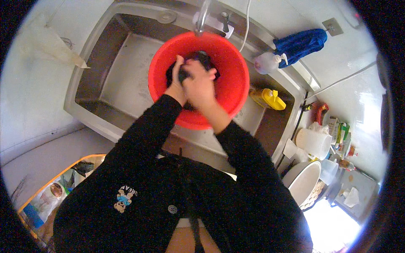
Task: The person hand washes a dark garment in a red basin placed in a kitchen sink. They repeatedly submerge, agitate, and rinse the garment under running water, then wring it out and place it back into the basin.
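A red plastic basin [232, 82] stands in a stainless steel sink [126, 72], below the faucet [203, 15]. Inside the basin lies a dark wet cloth [202, 57]. My left hand [177, 80] and my right hand [199, 85] press together over the basin with part of the cloth between them; the right one is blurred by motion. More of the dark cloth shows beyond the fingers and under the wrists. Whether water stands in the basin cannot be told.
A yellow bottle [269, 98] is in the sink, right of the basin. On the rim stand a clear pump bottle [267, 63] and a blue cloth [300, 44]. A white hose [247, 25] hangs behind. White containers [313, 142] and a large bowl [302, 183] fill the right side.
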